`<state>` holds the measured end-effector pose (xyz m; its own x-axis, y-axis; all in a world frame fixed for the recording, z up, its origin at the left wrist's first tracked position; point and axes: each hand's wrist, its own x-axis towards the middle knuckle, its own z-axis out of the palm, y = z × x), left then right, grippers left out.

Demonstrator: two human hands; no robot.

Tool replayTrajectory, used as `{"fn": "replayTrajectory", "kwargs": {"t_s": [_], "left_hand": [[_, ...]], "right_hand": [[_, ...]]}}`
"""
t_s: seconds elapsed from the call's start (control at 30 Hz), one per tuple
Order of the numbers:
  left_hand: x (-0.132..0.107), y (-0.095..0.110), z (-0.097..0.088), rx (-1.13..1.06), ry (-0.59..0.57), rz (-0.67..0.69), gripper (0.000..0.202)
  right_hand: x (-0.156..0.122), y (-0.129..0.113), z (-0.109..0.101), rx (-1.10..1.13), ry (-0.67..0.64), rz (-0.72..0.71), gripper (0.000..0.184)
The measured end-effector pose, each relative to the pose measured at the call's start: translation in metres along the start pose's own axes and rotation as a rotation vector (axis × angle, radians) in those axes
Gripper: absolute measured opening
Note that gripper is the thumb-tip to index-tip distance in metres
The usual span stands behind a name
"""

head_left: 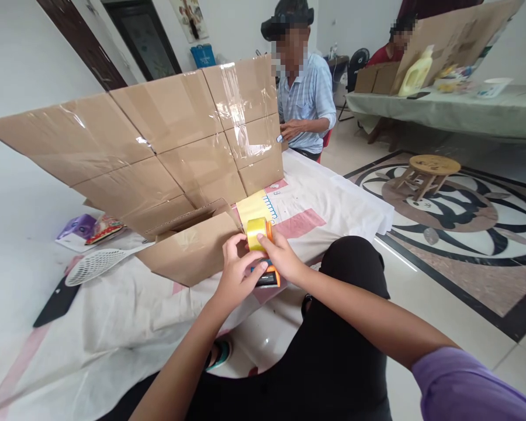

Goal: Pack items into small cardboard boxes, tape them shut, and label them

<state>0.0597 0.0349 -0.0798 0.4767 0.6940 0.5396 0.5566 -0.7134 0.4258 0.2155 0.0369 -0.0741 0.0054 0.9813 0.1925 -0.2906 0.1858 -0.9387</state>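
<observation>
A tape dispenser (270, 277) with an orange and black body carries a yellow roll of tape (255, 227). My right hand (283, 254) grips it from the right, thumb lying on the roll. From the left, my left hand (240, 269) curls around it, with the thumb by the dispenser's black front and the index finger bent close to the roll. Some of the fingers are hidden behind the tape. Just left of my hands stands an open cardboard box (193, 248) with its top flaps up. Whether a strip of tape is pulled out cannot be made out.
A tall taped cardboard panel (175, 134) stands on the cloth-covered table (109, 316). At left lie a white slotted spoon (94, 266), a dark flat object (58, 301) and packets (85, 229). Across the table sits a person (309, 88); a wooden stool (433, 166) is at right.
</observation>
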Motion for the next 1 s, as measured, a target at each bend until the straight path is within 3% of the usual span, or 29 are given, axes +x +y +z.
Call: {"fn": "replayTrajectory", "kwargs": {"t_s": [0.2, 0.27, 0.67, 1.0], "left_hand": [[0.001, 0.005, -0.014, 0.15, 0.084, 0.361, 0.024], [0.001, 0.006, -0.015, 0.197, 0.115, 0.42, 0.019], [0.003, 0.015, -0.012, 0.294, 0.204, 0.536, 0.013], [0.003, 0.014, -0.014, 0.333, 0.114, 0.466, 0.011]], "right_hand": [[0.006, -0.008, -0.004, 0.064, 0.068, -0.032, 0.041], [0.007, -0.009, -0.007, 0.03, 0.099, -0.047, 0.043], [0.008, -0.007, -0.011, -0.068, 0.167, 0.01, 0.039], [0.009, -0.007, -0.012, -0.066, 0.171, 0.022, 0.036]]}}
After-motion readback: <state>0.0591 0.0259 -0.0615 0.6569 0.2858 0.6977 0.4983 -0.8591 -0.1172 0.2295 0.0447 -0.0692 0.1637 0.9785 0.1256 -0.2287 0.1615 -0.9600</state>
